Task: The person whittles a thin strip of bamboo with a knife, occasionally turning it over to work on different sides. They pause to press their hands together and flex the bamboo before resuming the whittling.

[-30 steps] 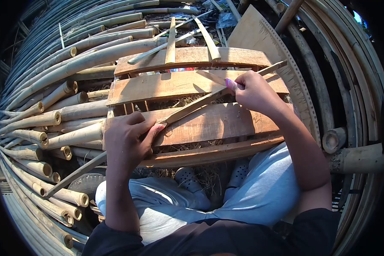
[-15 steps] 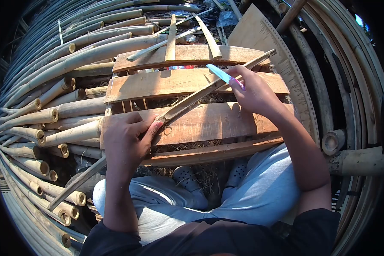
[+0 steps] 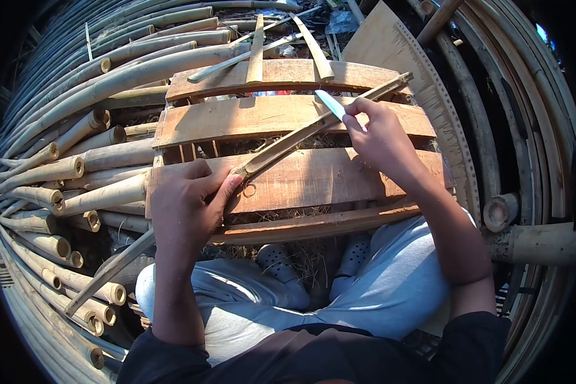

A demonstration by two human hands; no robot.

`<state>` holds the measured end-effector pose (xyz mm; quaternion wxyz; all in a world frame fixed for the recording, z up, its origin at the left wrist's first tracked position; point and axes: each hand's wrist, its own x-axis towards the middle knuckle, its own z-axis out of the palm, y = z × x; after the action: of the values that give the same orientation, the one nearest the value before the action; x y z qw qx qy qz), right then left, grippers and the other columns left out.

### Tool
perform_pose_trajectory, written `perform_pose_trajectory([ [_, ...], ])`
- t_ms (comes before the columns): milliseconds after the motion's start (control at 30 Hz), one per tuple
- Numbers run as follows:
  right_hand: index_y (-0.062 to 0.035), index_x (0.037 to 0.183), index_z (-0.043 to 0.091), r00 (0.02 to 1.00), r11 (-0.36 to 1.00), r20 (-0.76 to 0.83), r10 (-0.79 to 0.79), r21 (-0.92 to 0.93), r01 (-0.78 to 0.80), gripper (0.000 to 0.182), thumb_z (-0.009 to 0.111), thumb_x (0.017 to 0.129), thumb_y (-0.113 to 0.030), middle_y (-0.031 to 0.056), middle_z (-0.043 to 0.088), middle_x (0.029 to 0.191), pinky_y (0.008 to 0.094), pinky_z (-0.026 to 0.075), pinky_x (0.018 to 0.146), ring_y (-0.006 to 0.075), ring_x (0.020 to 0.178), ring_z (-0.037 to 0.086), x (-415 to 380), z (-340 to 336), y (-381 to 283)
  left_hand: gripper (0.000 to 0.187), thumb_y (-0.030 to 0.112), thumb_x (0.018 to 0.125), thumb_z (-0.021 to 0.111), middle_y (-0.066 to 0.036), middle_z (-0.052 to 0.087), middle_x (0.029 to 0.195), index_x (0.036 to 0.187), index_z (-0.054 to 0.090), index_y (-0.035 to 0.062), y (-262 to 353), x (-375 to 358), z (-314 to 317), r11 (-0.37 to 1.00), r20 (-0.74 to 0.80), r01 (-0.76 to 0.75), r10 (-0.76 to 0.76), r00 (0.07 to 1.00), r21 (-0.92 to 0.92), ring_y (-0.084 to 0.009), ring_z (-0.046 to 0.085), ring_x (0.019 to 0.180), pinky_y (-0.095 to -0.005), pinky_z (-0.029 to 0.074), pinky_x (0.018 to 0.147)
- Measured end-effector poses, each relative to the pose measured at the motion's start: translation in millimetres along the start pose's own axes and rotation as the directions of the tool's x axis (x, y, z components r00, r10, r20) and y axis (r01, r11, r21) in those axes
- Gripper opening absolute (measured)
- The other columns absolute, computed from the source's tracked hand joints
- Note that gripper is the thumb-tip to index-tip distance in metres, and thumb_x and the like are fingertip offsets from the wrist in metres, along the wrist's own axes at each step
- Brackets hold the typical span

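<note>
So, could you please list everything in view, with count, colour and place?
slatted bench: one, reddish-brown, centre
split bamboo strip: one, brown, diagonally across bench
knife: one, pale-bladed, by strip's far half
bamboo slats: at least three, tan, bench's far edge
bamboo poles: many, tan, left and right
dotted-edge board: one, tan, beyond bench's right
plastic scraps: several, pale, beyond bench
clogs: two, grey, below bench
trousers: one pair, grey, bottom
sleeves: two, black, bottom
left hand: one, on strip
right hand: one, on knife

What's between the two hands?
In the head view, a bamboo strip stretches between left hand and right hand, slanting across the wooden boards.
</note>
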<state>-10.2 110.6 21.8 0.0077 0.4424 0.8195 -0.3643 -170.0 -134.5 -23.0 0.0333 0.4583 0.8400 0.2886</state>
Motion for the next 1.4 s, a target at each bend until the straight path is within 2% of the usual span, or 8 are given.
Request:
perform_pose_trajectory([
  [67, 0.0063, 0.117, 0.067, 0.905, 0.912, -0.133, -0.405, -0.127, 0.390, 0.028, 0.061, 0.103, -0.017, 0.0258, 0.073, 0.093, 0.0395, 0.058, 0.077, 0.0335, 0.079, 0.075, 0, 25, 16, 0.020, 0.026, 0.091, 0.080, -0.010, 0.063, 0.075, 0.101, 0.083, 0.0082, 0, 0, 1, 1.000, -0.020, -0.014, 0.014, 1.000, 0.008, -0.0269, 0.061, 0.068, -0.0388, 0.045, 0.064],
  [233, 0.0075, 0.112, 0.068, 0.999, 0.999, -0.033, -0.033, -0.003, 0.033, 0.025, 0.061, 0.102, -0.014, 0.0298, 0.072, 0.098, 0.0464, 0.055, 0.091, 0.0398, 0.095, 0.074, -5, 0, -14, 0.028, 0.037, 0.094, 0.077, -0.007, 0.062, 0.075, 0.089, 0.080, 0.0090, -2, 1, 0, 0.998, -0.010, -0.033, 0.034, 0.999, 0.047, -0.0295, 0.063, 0.063, -0.0413, 0.046, 0.060],
  [367, 0.0078, 0.112, 0.068, 0.903, 0.907, -0.145, -0.404, -0.193, 0.375, 0.025, 0.059, 0.103, -0.014, 0.0237, 0.073, 0.088, 0.0418, 0.059, 0.073, 0.0291, 0.075, 0.075, -12, 29, 3, 0.028, 0.037, 0.093, 0.077, -0.007, 0.061, 0.074, 0.089, 0.080, 0.0093, 0, 1, 2, 0.999, -0.045, -0.039, 0.040, 0.998, 0.021, -0.0289, 0.062, 0.063, -0.0411, 0.045, 0.060],
  [500, 0.0083, 0.113, 0.067, 0.997, 0.998, -0.056, -0.056, -0.038, 0.054, 0.026, 0.059, 0.103, -0.014, 0.0270, 0.072, 0.088, 0.0437, 0.058, 0.080, 0.0338, 0.082, 0.076, -6, 3, -14, 0.029, 0.037, 0.093, 0.078, -0.008, 0.059, 0.074, 0.087, 0.080, 0.0091, 0, 0, 1, 0.999, -0.030, -0.030, 0.031, 0.999, 0.041, -0.0280, 0.061, 0.062, -0.0410, 0.045, 0.060],
  [600, 0.0084, 0.111, 0.068, 0.917, 0.922, -0.152, -0.368, -0.187, 0.339, 0.026, 0.059, 0.103, -0.014, 0.0266, 0.072, 0.090, 0.0421, 0.058, 0.075, 0.0325, 0.078, 0.075, -18, 35, -2, 0.029, 0.037, 0.093, 0.078, -0.008, 0.058, 0.074, 0.087, 0.080, 0.0088, -1, 0, 0, 0.999, -0.020, -0.022, 0.023, 1.000, 0.036, -0.0278, 0.060, 0.062, -0.0413, 0.045, 0.060],
  [1200, 0.0123, 0.120, 0.062, 0.998, 0.998, -0.026, -0.055, -0.039, 0.054, 0.035, 0.064, 0.089, -0.003, 0.0369, 0.070, 0.099, 0.0480, 0.055, 0.093, 0.0471, 0.103, 0.071, -16, 15, -21, 0.029, 0.035, 0.093, 0.078, -0.009, 0.058, 0.073, 0.085, 0.080, 0.0077, 0, -3, -2, 0.999, -0.015, -0.037, 0.037, 0.999, -0.002, -0.0289, 0.060, 0.062, -0.0423, 0.043, 0.059],
  [1300, 0.0059, 0.123, 0.062, 0.941, 0.916, -0.028, -0.338, -0.241, 0.322, 0.034, 0.061, 0.090, -0.001, 0.0289, 0.071, 0.099, 0.0404, 0.058, 0.070, 0.0324, 0.081, 0.076, -20, 32, -10, 0.029, 0.035, 0.092, 0.078, -0.009, 0.058, 0.073, 0.085, 0.080, 0.0072, -1, -1, -3, 1.000, -0.029, -0.030, 0.030, 0.999, -0.002, -0.0293, 0.060, 0.062, -0.0426, 0.043, 0.059],
  [1400, 0.0067, 0.123, 0.061, 0.999, 0.985, -0.029, -0.016, -0.174, 0.011, 0.034, 0.061, 0.091, -0.003, 0.0317, 0.070, 0.108, 0.0437, 0.056, 0.090, 0.0411, 0.096, 0.073, -6, 4, -22, 0.030, 0.036, 0.092, 0.078, -0.010, 0.058, 0.073, 0.085, 0.079, 0.0068, 1, -3, -2, 1.000, -0.005, -0.022, 0.022, 1.000, -0.015, -0.0298, 0.061, 0.063, -0.0427, 0.044, 0.060],
])
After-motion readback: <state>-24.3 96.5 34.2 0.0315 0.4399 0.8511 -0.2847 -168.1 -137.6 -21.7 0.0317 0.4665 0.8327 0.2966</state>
